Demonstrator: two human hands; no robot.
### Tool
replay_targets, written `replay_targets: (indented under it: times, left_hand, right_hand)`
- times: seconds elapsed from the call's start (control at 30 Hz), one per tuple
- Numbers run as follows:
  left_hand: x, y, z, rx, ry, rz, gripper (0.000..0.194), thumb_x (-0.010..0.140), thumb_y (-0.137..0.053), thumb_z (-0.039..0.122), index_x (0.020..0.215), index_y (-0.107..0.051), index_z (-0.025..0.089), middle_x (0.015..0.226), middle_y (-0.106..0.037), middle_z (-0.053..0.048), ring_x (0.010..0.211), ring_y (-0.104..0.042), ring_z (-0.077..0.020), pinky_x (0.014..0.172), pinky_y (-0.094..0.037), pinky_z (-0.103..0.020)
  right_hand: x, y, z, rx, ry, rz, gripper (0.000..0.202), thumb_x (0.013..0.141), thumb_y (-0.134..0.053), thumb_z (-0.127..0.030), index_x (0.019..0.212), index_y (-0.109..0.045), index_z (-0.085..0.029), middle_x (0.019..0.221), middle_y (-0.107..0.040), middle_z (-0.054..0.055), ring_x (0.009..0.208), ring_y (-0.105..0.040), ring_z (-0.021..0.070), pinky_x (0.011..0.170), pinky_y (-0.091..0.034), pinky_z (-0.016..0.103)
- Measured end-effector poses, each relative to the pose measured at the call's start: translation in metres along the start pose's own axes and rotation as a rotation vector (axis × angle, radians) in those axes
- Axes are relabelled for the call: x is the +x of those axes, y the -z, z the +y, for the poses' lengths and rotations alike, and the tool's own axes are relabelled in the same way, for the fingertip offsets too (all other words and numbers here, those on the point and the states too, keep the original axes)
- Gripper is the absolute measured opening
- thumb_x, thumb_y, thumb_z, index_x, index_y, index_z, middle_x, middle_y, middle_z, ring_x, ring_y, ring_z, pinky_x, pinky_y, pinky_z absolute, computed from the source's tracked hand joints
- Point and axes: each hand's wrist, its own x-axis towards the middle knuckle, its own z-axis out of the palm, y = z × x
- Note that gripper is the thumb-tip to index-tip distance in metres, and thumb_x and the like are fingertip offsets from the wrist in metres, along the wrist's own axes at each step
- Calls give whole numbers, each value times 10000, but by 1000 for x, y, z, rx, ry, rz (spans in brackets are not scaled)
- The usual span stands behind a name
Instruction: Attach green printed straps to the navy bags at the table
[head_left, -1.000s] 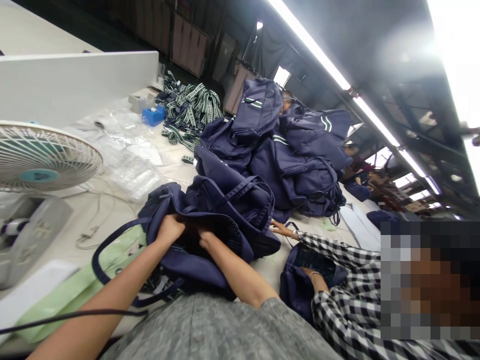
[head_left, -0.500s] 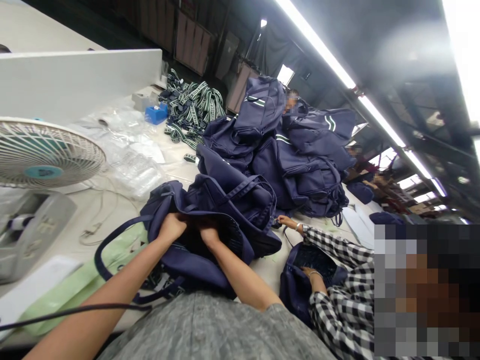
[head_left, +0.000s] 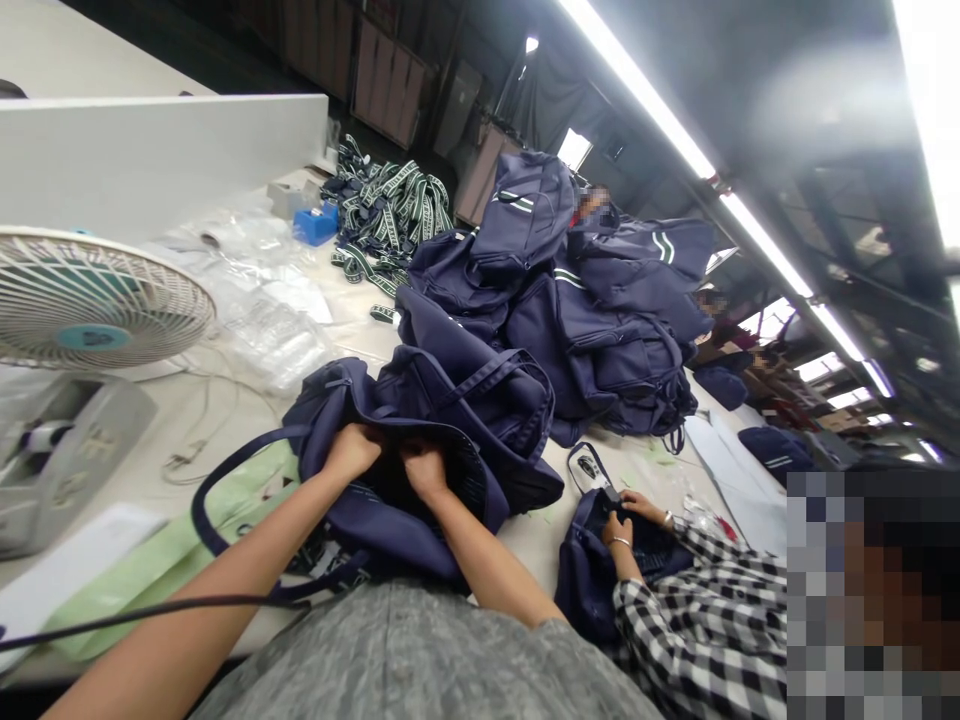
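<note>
A navy blue duffel bag [head_left: 405,535] lies on the table right in front of me with its mouth spread wide. My left hand [head_left: 355,451] reaches into the left side of the mouth, its fingers curled and their tips lost in the dark inside. Just to the right, my right hand [head_left: 424,468] is also in the mouth, closed, with its knuckles up. What either hand grips is hidden. One bag strap [head_left: 214,480] loops out on the left over a pale green sheet [head_left: 112,590].
Behind the bag rises a heap of navy bags [head_left: 555,300]. Striped straps [head_left: 405,205] are piled left of it, near a blue box [head_left: 315,224] and clear plastic wrapping [head_left: 262,320]. A fan [head_left: 94,300] stands left. At right, a co-worker's hands [head_left: 630,515] work at another navy bag [head_left: 589,580].
My hands stay inside the bag's mouth with only a slight shift. The co-worker's far hand has come down and toward the near one, at their bag's opening.
</note>
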Motion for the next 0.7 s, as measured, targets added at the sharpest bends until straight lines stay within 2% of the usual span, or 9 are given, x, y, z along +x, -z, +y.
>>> replay_targets:
  times: [0.2,0.5,0.6,0.7]
  left_hand:
    - [1,-1,1,62,14,-9,208,744,-599,223,852,-734,106,969,-730,-190,1039,-656,-337,792,-523,-306]
    - [9,-6,2,35,29,-12,272,728,-600,292,883,-720,103,1026,-711,-217,1115,-610,-384,866,-514,-381]
    - [14,-10,-4,-19,58,-21,173,672,-619,253,735,-705,117,829,-727,-184,973,-668,-377,815,-537,-389]
    - [19,-15,-12,-108,95,-20,111,615,-642,234,561,-640,137,584,-660,-148,763,-688,-370,714,-562,-409]
  right_hand:
    - [-4,1,-6,-86,-5,-8,171,820,-613,-164,906,-761,-168,916,-755,82,860,-714,205,815,-528,266]
    - [-10,6,-17,-360,67,-66,200,871,-588,-222,956,-762,-171,911,-753,115,905,-710,218,832,-504,239]
    - [-9,5,-17,-386,69,-72,193,866,-596,-215,949,-766,-176,897,-754,113,912,-710,223,841,-502,241]
    - [-9,2,-13,-314,77,-58,177,854,-608,-210,913,-773,-185,893,-755,107,919,-710,226,852,-502,246]
